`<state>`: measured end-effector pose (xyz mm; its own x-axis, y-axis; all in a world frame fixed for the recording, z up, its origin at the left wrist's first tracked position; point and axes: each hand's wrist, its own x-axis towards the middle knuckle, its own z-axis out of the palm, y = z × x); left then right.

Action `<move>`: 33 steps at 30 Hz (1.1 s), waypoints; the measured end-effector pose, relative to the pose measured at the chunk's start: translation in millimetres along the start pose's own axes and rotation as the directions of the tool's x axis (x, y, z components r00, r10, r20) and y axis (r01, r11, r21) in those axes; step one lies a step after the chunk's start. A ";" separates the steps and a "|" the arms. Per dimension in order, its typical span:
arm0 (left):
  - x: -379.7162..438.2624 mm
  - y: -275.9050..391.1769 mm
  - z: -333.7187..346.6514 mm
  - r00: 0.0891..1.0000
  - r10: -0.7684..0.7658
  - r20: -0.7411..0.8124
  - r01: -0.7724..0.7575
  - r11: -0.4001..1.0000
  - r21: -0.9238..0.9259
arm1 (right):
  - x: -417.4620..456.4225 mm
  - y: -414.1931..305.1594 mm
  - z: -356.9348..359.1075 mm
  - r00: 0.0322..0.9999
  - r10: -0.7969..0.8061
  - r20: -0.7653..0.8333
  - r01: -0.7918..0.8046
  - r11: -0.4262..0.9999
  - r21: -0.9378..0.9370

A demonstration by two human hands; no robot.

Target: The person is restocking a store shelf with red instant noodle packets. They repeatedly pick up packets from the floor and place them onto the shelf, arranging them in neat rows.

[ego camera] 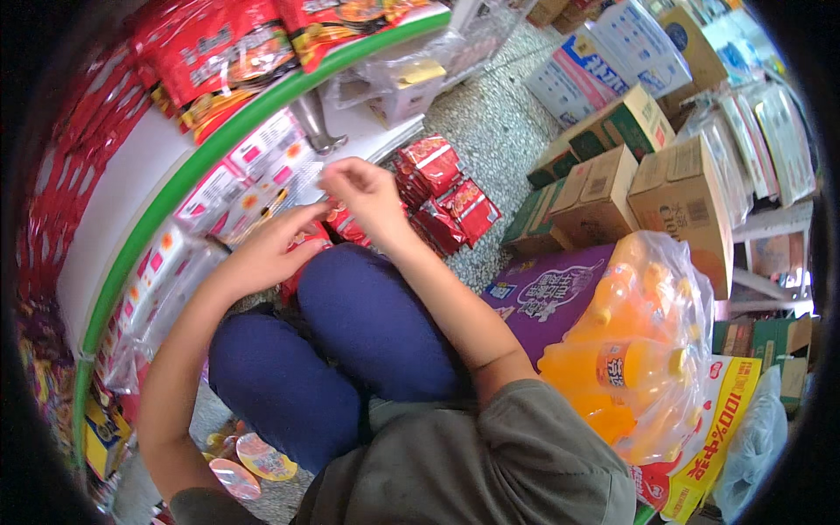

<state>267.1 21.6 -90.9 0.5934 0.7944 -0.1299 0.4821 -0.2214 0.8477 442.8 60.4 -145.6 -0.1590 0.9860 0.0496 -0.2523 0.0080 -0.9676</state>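
My left hand (pixel 282 246) reaches over red foil packets (pixel 351 226) by my knees, its thumb and fingers apart; whether it touches a packet is unclear. My right hand (pixel 361 190) is slightly blurred above the packets, its fingers curled, and I cannot tell whether something small is between them. Beyond it, more red packets (pixel 459 210) lie in stacks on the speckled floor. Larger red noodle packs (pixel 223 59) rest on the green-edged shelf (pixel 262 108) above. Under that shelf, pink-and-white wrapped packages (pixel 249 177) stand near a metal shelf leg (pixel 315 125).
To the right are a purple carton (pixel 545 295), plastic-wrapped orange drink bottles (pixel 623 367), brown cartons (pixel 676 190) and a blue-white carton (pixel 604 65). Round-lidded tubs (pixel 262 456) are on the floor at lower left. A clear bag holds a small box (pixel 410 92) at the shelf.
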 end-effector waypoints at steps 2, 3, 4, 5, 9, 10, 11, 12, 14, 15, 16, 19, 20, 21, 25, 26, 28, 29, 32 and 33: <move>44.0 -4.2 12.7 0.987 -0.072 0.141 0.082 0.995 -0.062 | -1.4 38.8 -59.0 0.969 0.022 -0.246 -0.043 0.996 -0.081; 62.9 -4.2 19.0 0.976 -0.107 0.189 0.109 0.994 -0.004 | -5.2 66.6 -87.7 0.919 0.015 -0.394 -0.089 0.982 -0.168; 80.1 -11.1 25.8 0.963 -0.142 0.230 0.134 0.990 0.050 | -13.1 89.8 -115.5 0.875 -0.028 -0.483 -0.196 0.892 -0.407; 94.7 -26.1 34.3 0.954 -0.130 0.270 0.122 0.991 0.047 | -23.7 108.7 -138.9 0.833 -0.091 -0.546 -0.315 0.734 -0.602; 135.7 -65.3 69.3 0.912 -0.162 0.377 0.187 0.982 -0.029 | -67.4 161.6 -215.2 0.852 -0.266 -0.451 -0.432 0.130 -0.893; 140.3 -71.9 76.1 0.904 -0.176 0.390 0.211 0.977 -0.046 | -72.8 167.3 -226.6 0.871 -0.228 -0.436 -0.445 0.014 -0.896; 143.2 -78.8 82.1 0.895 -0.191 0.402 0.236 0.970 -0.063 | -79.1 173.2 -236.1 0.891 -0.167 -0.422 -0.435 -0.051 -0.899; 146.4 -79.6 84.5 0.875 -0.224 0.430 0.268 0.962 -0.046 | -81.5 176.9 -242.7 0.904 -0.148 -0.402 -0.416 -0.086 -0.905; 149.2 -89.2 91.0 0.865 -0.210 0.455 0.256 0.966 -0.040 | -84.1 186.0 -252.0 0.919 -0.119 -0.375 -0.390 -0.155 -0.908; 151.5 -90.2 92.9 0.862 -0.199 0.466 0.244 0.969 -0.038 | -83.3 189.4 -257.8 0.922 -0.115 -0.370 -0.387 -0.192 -0.902; 152.3 -91.4 94.5 0.858 -0.204 0.472 0.262 0.963 -0.060 | -83.3 193.4 -262.1 0.924 -0.111 -0.366 -0.382 -0.228 -0.896; 156.0 -98.8 97.3 0.860 -0.207 0.466 0.288 0.952 -0.108 | -81.7 197.2 -264.5 0.931 -0.119 -0.344 -0.363 -0.252 -0.897; 156.6 -101.6 98.6 0.863 -0.205 0.461 0.293 0.948 -0.126 | -82.2 196.8 -263.4 0.934 -0.123 -0.336 -0.356 -0.231 -0.905; 157.8 -102.3 98.4 0.868 -0.203 0.453 0.295 0.945 -0.143 | -80.9 191.9 -260.5 0.936 -0.129 -0.327 -0.348 -0.210 -0.914; 159.6 -90.3 93.5 0.868 -0.235 0.438 0.323 0.937 -0.137 | -76.6 172.8 -249.1 0.947 -0.194 -0.255 -0.260 0.000 -0.966; 159.4 -86.5 94.2 0.864 -0.243 0.441 0.352 0.918 -0.183 | -75.6 166.1 -248.8 0.946 -0.081 -0.314 -0.314 0.019 -0.949; 154.6 -81.1 92.6 0.864 -0.266 0.428 0.407 0.870 -0.280 | -57.8 120.8 -231.5 0.908 0.148 -0.392 -0.402 0.041 -0.915; 152.4 -73.9 90.5 0.844 -0.321 0.429 0.485 0.799 -0.355 | -51.4 97.4 -224.2 0.934 0.065 -0.351 -0.354 0.042 -0.934; 150.7 -51.6 82.1 0.793 -0.435 0.427 0.609 0.561 -0.560 | -25.9 13.0 -188.5 0.957 -0.030 -0.288 -0.285 0.071 -0.956; 152.2 -42.8 76.3 0.792 -0.404 0.458 0.609 0.468 -0.640 | -20.6 -15.2 -174.9 0.960 -0.108 -0.260 -0.251 0.090 -0.964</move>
<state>386.0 108.8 -186.2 0.5705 0.4597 -0.6806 0.1740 0.7422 0.6472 616.8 69.0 -175.2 0.1224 0.9886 0.0874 0.9371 -0.0861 -0.3383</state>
